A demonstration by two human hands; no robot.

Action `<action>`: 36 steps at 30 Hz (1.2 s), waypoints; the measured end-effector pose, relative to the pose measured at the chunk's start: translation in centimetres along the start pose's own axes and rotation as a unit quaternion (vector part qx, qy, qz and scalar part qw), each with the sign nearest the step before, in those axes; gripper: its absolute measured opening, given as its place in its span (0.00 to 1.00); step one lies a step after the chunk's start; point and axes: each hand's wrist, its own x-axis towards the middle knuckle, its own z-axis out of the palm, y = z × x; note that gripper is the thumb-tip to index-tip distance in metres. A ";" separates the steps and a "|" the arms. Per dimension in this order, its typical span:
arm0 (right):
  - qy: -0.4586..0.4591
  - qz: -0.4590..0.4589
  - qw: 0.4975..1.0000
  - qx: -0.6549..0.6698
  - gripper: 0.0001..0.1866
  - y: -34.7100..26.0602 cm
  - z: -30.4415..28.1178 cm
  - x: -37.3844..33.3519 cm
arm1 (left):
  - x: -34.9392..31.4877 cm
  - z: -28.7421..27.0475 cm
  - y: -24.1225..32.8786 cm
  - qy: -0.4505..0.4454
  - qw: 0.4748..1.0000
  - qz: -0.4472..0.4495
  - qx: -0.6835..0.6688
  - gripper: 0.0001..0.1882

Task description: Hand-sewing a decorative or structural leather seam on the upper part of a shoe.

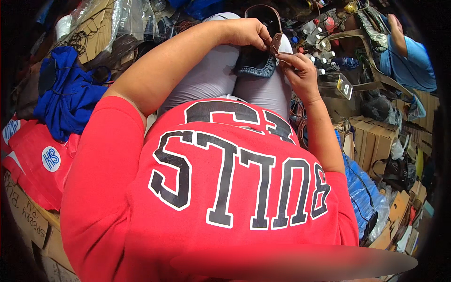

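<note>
Up on the lap's far edge: thin brown leather strap [275,41] pinched by left hand [248,33] and right hand [302,70] above dark blue shoe [255,63]. Probably light, floppy; best gripped near its end.

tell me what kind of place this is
Probably a small, crowded shoe or leather-goods workshop: both hands work a brown strap over a dark shoe on the lap, with stacked cardboard boxes and small bottles around.

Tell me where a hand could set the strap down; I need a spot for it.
Bare room is scarce. The grey lap between the left forearm and the dark shoe is free. Beyond the knees, bottles crowd; boxes fill the right, blue cloth the left. Left hand and right hand pinch the brown strap.
</note>
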 end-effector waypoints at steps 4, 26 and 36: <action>0.014 -0.101 0.983 -0.153 0.14 -0.9 -0.6 0.2 | 0.2 -0.1 0.2 -0.013 0.999 0.010 0.040 0.14; -0.136 -0.179 0.891 -0.394 0.04 -4.7 -2.0 5.9 | 2.9 -1.6 0.0 -0.004 0.985 0.048 0.164 0.12; -0.095 0.137 0.983 0.077 0.12 0.6 -2.8 1.9 | -2.6 2.4 0.1 0.295 0.914 0.076 0.269 0.19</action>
